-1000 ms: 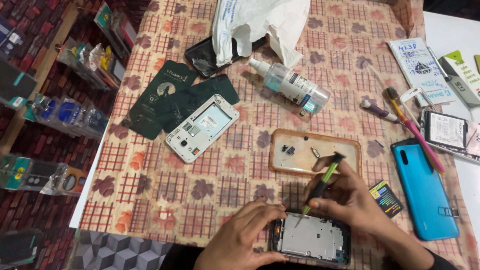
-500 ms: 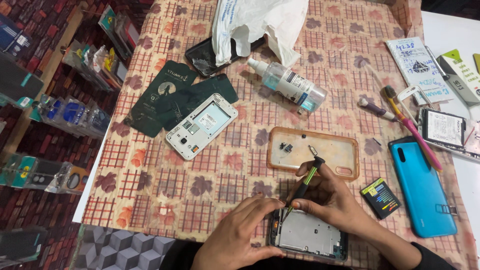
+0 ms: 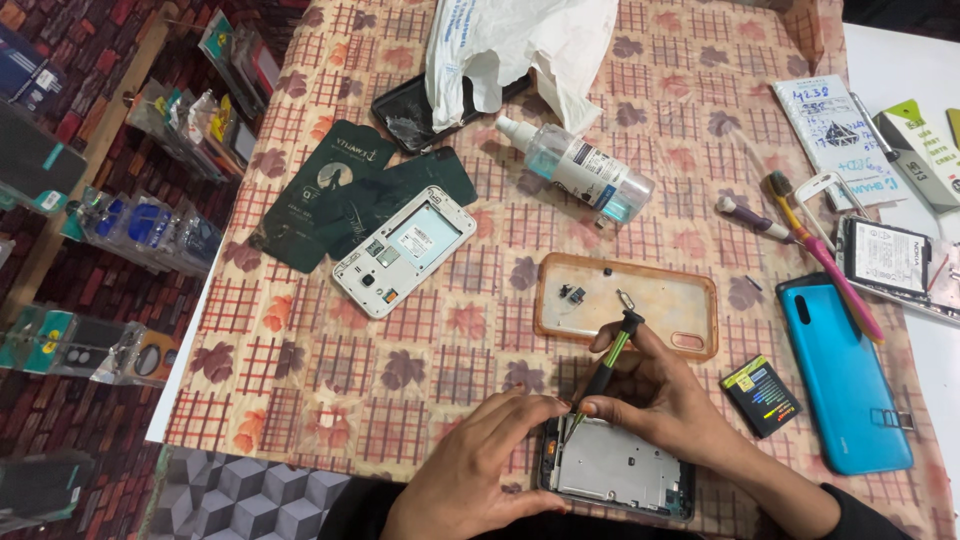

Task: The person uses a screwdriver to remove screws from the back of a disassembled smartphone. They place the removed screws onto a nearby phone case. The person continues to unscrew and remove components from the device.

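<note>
An opened phone (image 3: 618,468) with its grey inner frame showing lies at the near edge of the table. My left hand (image 3: 478,468) rests on its left side and steadies it. My right hand (image 3: 665,395) grips a small green and black screwdriver (image 3: 606,367), tip down on the phone's top left corner. Just beyond the hands lies a clear orange-rimmed phone case (image 3: 628,303) with a few small dark parts in it.
A white phone without its back (image 3: 404,251) lies on dark green packets (image 3: 350,195). A spray bottle (image 3: 577,169), a white plastic bag (image 3: 520,40), a cracked black phone (image 3: 420,110), a blue phone back (image 3: 842,372), a small battery (image 3: 763,394) and a toothbrush (image 3: 820,250) surround the work spot.
The view shifted slightly. My right hand has brought the screwdriver lower and more upright onto the phone's top left corner. My left hand stays on the phone.
</note>
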`<action>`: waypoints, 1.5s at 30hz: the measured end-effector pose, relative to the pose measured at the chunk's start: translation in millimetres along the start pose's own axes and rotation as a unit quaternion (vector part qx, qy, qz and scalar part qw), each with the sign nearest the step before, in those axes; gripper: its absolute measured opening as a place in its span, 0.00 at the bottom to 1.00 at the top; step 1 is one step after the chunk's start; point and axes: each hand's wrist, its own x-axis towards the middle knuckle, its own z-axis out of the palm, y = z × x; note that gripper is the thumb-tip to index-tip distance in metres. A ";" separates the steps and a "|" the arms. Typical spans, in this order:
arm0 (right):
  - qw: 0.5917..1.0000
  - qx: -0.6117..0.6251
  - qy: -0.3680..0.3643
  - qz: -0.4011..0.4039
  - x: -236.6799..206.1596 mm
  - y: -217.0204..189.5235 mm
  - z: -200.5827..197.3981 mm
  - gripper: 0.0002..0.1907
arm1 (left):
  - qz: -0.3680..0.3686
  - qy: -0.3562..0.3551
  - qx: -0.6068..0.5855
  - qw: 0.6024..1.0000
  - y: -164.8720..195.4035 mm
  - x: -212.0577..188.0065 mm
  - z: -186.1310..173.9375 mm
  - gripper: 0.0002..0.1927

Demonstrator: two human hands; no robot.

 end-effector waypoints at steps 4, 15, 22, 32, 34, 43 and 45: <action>1.000 -0.002 0.002 -0.010 0.3 -0.2 0.5 0.30 | 0.001 0.002 0.000 1.000 1.6 1.0 -1.2 0.43; 1.000 -0.005 0.008 -0.029 -0.6 7.2 -0.5 0.31 | 0.015 0.008 0.001 1.000 3.7 0.4 -3.0 0.42; 0.999 -0.016 0.017 -0.033 -2.9 7.6 -1.3 0.30 | -0.007 -0.009 -0.004 1.000 2.2 0.1 -1.2 0.42; 0.999 -0.026 0.019 -0.036 -2.6 9.2 -0.9 0.29 | 0.011 0.002 0.001 1.000 2.7 0.2 -2.3 0.42; 0.998 -0.034 0.022 -0.041 -2.3 10.3 -0.8 0.29 | 0.005 0.000 -0.002 1.000 3.3 0.4 -2.5 0.42; 0.997 -0.042 0.025 -0.064 -3.3 13.3 -0.4 0.30 | 0.003 -0.001 -0.002 1.000 3.4 -0.1 -2.3 0.42; 0.997 -0.037 0.022 -0.067 -4.4 14.3 -0.3 0.30 | 0.002 -0.002 0.004 1.000 2.8 -0.3 -1.8 0.42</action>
